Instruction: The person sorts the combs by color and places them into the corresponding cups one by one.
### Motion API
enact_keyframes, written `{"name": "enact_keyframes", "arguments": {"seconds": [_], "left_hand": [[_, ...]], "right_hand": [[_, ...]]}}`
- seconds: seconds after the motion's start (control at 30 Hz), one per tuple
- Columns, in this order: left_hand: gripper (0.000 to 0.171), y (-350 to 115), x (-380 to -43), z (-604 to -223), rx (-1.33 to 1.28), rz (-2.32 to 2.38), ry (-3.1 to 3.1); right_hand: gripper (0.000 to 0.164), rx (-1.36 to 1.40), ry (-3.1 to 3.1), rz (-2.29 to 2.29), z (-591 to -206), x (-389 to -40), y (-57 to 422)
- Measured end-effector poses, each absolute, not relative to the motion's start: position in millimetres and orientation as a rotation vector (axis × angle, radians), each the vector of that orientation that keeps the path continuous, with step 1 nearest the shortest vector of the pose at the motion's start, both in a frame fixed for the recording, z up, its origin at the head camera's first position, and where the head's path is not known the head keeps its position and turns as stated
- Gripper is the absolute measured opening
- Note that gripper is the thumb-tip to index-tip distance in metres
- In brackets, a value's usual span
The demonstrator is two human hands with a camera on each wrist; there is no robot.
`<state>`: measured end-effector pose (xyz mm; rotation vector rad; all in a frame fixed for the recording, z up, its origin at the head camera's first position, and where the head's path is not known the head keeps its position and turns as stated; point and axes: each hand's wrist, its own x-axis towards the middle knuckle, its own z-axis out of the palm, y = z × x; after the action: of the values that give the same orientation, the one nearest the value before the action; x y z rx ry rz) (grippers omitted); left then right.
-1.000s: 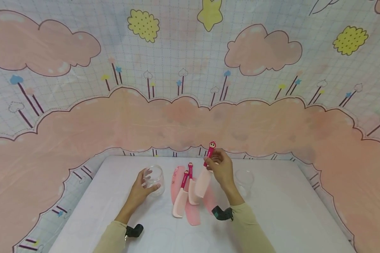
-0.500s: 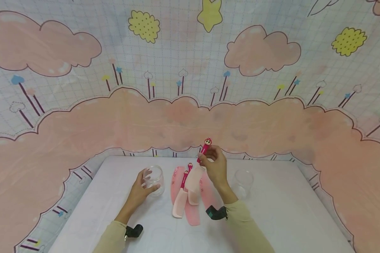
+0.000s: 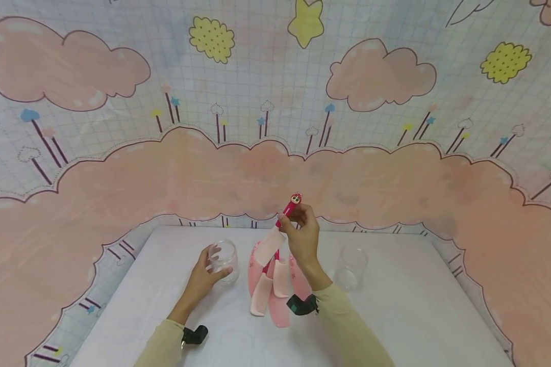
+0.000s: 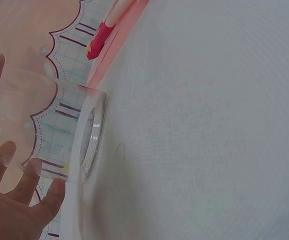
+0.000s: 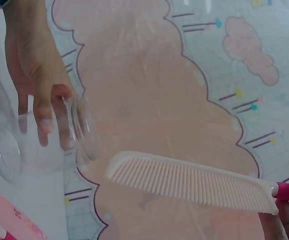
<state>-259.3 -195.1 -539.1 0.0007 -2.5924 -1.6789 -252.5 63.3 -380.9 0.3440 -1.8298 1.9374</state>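
Note:
My right hand [image 3: 303, 235] pinches the dark pink handle of a pale pink comb [image 3: 270, 245], raised over the table and tilted, its toothed end pointing down to the left. A small character head tops the handle. My left hand [image 3: 206, 270] curls round a clear glass jar [image 3: 223, 262] standing upright on the table. In the right wrist view the comb's teeth [image 5: 184, 182] lie close to the mouth of the jar [image 5: 82, 127]. Below the raised comb, two similar combs [image 3: 260, 298] lie on several pink combs [image 3: 280, 312], partly hidden.
A second clear jar [image 3: 350, 267] stands to the right of my right forearm. The white table [image 3: 418, 306] ends at a cloud-patterned backdrop [image 3: 239, 178]. Each wrist wears a small black camera [image 3: 303, 305].
My right hand has carried the comb left and slightly up, tilting it towards the jar in my left hand. The left hand and its jar have stayed in place.

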Motion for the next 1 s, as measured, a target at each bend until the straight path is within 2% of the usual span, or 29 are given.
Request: {"name": "enact_keyframes", "arguments": {"seconds": [0.6,1.0], "left_hand": [[0.091,-194.8,-261.0,-540.7,0.026,-1.669,-2.605],[0.093,-196.8,-259.0,-535.9,0.042,-1.705,-2.62]], "right_hand": [[0.032,0.333,-1.76,2.001,-380.9,-260.7,24.7],[0.032,0.288,-1.794,1.966,-410.5,-286.1,-14.7]]}}
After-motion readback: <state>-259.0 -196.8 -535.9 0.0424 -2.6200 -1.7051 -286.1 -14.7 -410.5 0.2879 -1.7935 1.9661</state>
